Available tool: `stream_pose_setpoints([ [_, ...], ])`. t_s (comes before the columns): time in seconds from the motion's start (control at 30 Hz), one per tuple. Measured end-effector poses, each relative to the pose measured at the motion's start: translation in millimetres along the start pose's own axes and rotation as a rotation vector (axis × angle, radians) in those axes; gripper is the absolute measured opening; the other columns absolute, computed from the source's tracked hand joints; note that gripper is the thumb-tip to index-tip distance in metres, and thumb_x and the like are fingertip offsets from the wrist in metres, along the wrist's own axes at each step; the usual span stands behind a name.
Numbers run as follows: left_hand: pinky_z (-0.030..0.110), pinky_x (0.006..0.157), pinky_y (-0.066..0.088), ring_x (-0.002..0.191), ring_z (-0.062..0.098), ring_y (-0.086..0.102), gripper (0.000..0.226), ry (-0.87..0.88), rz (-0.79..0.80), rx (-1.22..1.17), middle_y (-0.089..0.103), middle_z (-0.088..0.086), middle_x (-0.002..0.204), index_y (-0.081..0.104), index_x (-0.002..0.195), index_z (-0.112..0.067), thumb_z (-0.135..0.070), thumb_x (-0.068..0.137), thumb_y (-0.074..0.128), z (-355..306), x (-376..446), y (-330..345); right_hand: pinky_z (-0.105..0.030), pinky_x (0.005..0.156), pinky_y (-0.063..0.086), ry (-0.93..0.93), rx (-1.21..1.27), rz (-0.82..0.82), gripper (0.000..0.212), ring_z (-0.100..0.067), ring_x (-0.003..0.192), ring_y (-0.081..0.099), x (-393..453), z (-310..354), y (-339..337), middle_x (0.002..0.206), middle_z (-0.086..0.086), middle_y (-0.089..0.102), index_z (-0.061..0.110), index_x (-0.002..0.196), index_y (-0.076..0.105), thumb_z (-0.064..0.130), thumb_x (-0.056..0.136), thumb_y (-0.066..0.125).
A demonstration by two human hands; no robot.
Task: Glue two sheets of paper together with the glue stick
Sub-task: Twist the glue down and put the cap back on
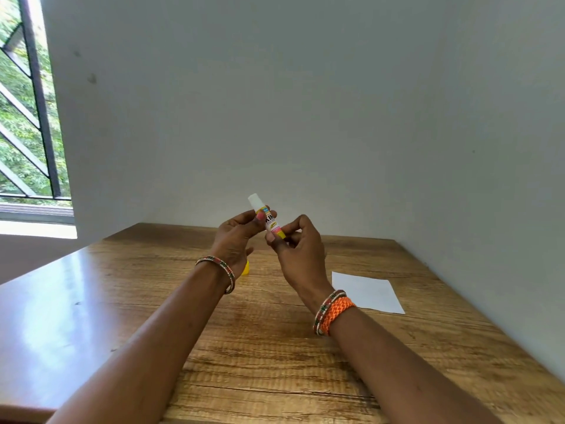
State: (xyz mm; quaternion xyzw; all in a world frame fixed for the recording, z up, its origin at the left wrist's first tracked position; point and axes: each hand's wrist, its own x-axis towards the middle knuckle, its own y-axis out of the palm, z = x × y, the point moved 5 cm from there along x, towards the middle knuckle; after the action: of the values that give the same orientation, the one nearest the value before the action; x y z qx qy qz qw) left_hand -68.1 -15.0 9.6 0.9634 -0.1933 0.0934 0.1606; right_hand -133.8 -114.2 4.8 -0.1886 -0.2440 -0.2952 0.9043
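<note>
Both hands hold the glue stick (269, 220) up in the air above the far part of the wooden bench (275, 347), well above its surface. The stick is tilted, its white glue end (254, 201) uppermost and leaning away to the left, its yellow base lowest. The left hand (235, 240) has its grip closed on the upper part of the tube, thumb and fingertips pinching just under the white end. The right hand (298, 252) has its grip closed round the yellow base, fingers curled in. Relative to the glue stick, a white sheet of paper (367, 292) lies flat on the bench lower and to the right, well apart from the hands; whether it is one sheet or two stacked cannot be told. A small yellow object (245, 268), possibly the cap, sits on the bench below the stick, mostly hidden behind the left wrist. Beaded bangles (220, 269) circle the left wrist; a bangle and an orange woven band (336, 313) circle the right.
</note>
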Motion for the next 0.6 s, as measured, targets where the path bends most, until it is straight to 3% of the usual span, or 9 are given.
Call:
stream_pose_setpoints([
  [0.1,0.040,0.087,0.028,0.099,0.015,0.055,0.032,0.000,-0.134,-0.015,0.065,0.001,0.099,0.068,0.103,-0.015,-0.033,0.076,0.068,1,-1,-3,-0.031,0.081,0.021,-0.264,-0.377,-0.142,0.022,-0.013,0.083,0.053,-3,16,-6,0.087,0.003,0.065,0.023,0.093,0.049,0.021,0.083,0.068],
  [0.2,0.039,0.084,0.032,0.095,0.015,0.053,0.043,-0.024,-0.166,-0.050,0.062,0.001,0.102,0.066,0.109,-0.012,-0.038,0.075,0.068,3,-2,-4,-0.033,0.085,0.023,-0.398,-0.501,-0.192,0.023,-0.015,0.086,0.053,-7,25,-7,0.090,0.001,0.065,0.021,0.101,0.053,0.023,0.084,0.067],
  [0.33,0.039,0.089,0.031,0.096,0.012,0.055,0.038,-0.051,0.060,-0.050,0.066,-0.005,0.098,0.069,0.098,-0.020,-0.046,0.071,0.064,5,-5,4,-0.027,0.081,0.021,-0.308,-0.264,-0.138,0.021,-0.014,0.086,0.060,-6,21,-9,0.086,0.006,0.065,0.023,0.092,0.050,0.023,0.083,0.069],
  [0.37,0.041,0.095,0.030,0.101,0.011,0.057,0.035,-0.049,0.139,-0.050,0.069,-0.008,0.098,0.069,0.096,-0.022,-0.046,0.071,0.062,6,-5,8,-0.029,0.083,0.026,-0.260,-0.184,-0.124,0.021,-0.014,0.085,0.061,-6,18,-10,0.083,0.006,0.065,0.024,0.089,0.049,0.023,0.083,0.069],
  [0.43,0.048,0.107,0.024,0.114,0.015,0.056,0.036,-0.056,0.243,-0.070,0.071,-0.006,0.103,0.070,0.099,-0.023,-0.045,0.072,0.059,9,-5,13,-0.047,0.086,0.043,-0.155,-0.044,-0.104,0.024,-0.018,0.082,0.064,-5,15,-10,0.078,0.005,0.065,0.025,0.081,0.047,0.023,0.082,0.071],
  [0.5,0.051,0.108,0.018,0.115,0.015,0.056,0.037,-0.062,0.254,-0.051,0.072,-0.007,0.102,0.069,0.099,-0.023,-0.046,0.072,0.058,10,-3,14,-0.057,0.086,0.047,-0.071,0.041,-0.088,0.027,-0.020,0.080,0.067,-4,14,-9,0.076,0.003,0.066,0.027,0.076,0.046,0.022,0.081,0.072],
  [0.6,0.050,0.105,0.017,0.101,0.007,0.059,0.034,-0.052,0.162,0.012,0.074,-0.013,0.085,0.070,0.088,-0.023,-0.048,0.069,0.058,10,-1,10,-0.047,0.090,0.041,-0.100,-0.028,-0.085,0.022,-0.016,0.081,0.066,-6,14,-6,0.079,0.007,0.068,0.023,0.081,0.048,0.023,0.082,0.071],
])
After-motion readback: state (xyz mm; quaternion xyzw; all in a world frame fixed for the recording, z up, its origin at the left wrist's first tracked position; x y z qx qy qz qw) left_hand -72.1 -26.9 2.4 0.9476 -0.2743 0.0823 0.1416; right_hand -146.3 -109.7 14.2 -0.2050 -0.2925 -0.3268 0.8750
